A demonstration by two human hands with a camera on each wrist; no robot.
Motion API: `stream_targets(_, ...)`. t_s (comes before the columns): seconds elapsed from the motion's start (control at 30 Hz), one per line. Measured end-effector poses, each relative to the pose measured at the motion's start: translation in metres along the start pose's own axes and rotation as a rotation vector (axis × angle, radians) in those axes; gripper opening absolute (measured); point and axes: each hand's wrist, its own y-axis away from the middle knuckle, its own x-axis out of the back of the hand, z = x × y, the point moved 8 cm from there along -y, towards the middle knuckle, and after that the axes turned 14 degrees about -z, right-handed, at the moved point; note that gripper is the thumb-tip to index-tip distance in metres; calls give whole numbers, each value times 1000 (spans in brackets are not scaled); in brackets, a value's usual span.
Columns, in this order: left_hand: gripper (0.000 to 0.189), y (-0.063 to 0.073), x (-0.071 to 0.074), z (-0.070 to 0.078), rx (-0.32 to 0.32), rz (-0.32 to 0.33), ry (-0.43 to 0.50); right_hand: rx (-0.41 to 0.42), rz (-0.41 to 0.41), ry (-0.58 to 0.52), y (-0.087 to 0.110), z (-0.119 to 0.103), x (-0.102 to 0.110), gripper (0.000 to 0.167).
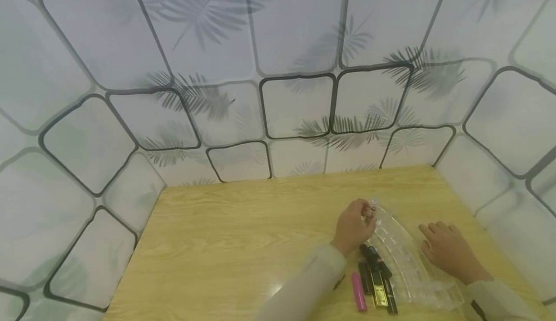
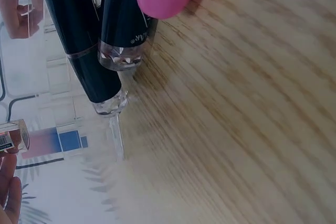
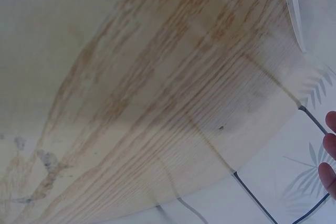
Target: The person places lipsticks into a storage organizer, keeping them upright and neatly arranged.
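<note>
A curved, clear plastic organizer (image 1: 401,246) with rows of small compartments stands on the table's right side. At its far end my left hand (image 1: 354,227) pinches a small cosmetic tube (image 2: 13,137) with a clear end and a printed label; its exact kind is unclear. Several black lipstick tubes (image 1: 366,277), one with a gold section (image 1: 380,296), lie in a pile at the organizer's near left side. Beside them is a pink tube (image 1: 358,292). My right hand (image 1: 449,251) is at the organizer's right side, fingers loosely bent, holding nothing.
The wood-grain table (image 1: 226,244) extends to the left of the organizer. Patterned white walls (image 1: 299,104) close it in at the back and on both sides.
</note>
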Motion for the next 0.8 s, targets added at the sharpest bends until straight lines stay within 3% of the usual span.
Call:
stream_targets(0.2, 28, -5, -12, -1, 50, -46, 26, -3, 1, 7, 1, 1, 0, 34)
stream_targets(0.47, 27, -11, -18, 0, 118, -73, 14, -5, 6, 2, 1, 1, -3, 34)
stream_targets(0.8, 26, -16, -29, 3, 126, -32, -6, -12, 2, -1, 2, 2, -4, 34)
